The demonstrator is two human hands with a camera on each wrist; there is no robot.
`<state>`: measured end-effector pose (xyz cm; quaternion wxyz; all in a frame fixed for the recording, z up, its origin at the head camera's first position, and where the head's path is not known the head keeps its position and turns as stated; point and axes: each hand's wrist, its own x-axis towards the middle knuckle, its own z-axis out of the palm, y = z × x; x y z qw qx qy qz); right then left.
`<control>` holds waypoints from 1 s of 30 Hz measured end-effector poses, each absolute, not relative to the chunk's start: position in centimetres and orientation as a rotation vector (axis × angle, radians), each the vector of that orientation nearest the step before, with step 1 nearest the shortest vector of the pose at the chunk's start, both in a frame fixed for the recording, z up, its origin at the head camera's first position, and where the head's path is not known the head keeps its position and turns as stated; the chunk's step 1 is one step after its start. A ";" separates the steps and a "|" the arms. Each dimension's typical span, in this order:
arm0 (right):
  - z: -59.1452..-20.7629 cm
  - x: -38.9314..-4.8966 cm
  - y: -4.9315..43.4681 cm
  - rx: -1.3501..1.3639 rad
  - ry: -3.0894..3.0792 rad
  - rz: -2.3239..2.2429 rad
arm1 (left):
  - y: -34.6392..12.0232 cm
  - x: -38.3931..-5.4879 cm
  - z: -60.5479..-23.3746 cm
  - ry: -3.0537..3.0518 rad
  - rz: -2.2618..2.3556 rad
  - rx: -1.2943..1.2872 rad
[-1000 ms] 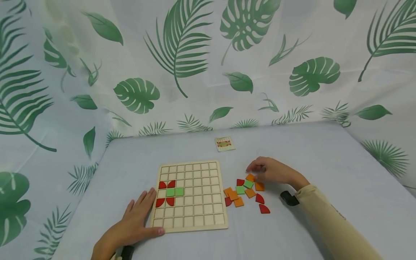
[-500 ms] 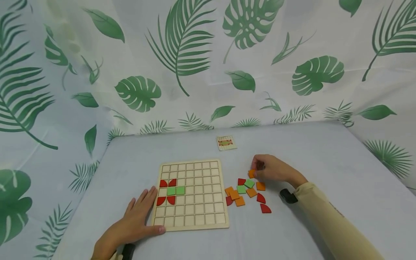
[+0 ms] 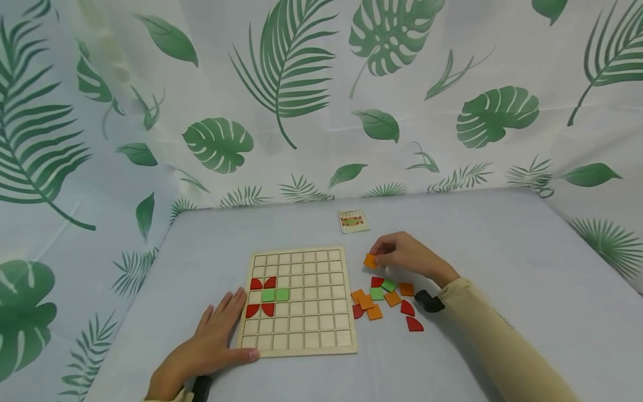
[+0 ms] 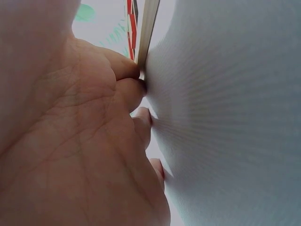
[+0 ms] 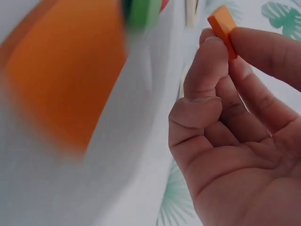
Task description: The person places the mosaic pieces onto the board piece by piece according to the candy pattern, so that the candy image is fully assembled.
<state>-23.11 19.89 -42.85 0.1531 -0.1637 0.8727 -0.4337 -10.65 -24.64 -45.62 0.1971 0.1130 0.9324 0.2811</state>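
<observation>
A wooden grid board lies on the table with red quarter-circle tiles and two green square tiles set in its left part. My left hand rests at the board's left side, fingers spread, fingertips right at the edge and thumb on the front left corner. Between thumb and fingers my right hand pinches an orange square tile, above the table to the right of the board. Below that hand lies a loose group of tiles, among them a green tile and a red quarter-circle tile.
Behind the board lies a small pattern card printed with a red, green and orange design. Several orange tiles lie close to the board's right edge, some overlapping. A leaf-print cloth hangs around the table.
My right hand has picked the orange tile out of the loose group and carried it left, toward the board. The left hand stays at the board's edge.
</observation>
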 end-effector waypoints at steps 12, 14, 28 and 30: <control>-42.0 -23.3 14.8 -0.517 2.375 -1.375 | -24.5 -10.7 -45.4 2.604 0.757 0.306; -42.0 -23.3 13.9 -0.547 2.349 -1.394 | -24.5 -10.6 -45.2 2.602 0.774 0.311; -41.7 -23.4 7.5 -0.723 2.194 -1.442 | -24.3 -10.6 -45.3 2.614 0.734 0.292; -41.7 -23.4 6.6 -0.763 2.192 -1.436 | -24.4 -10.6 -45.3 2.614 0.736 0.299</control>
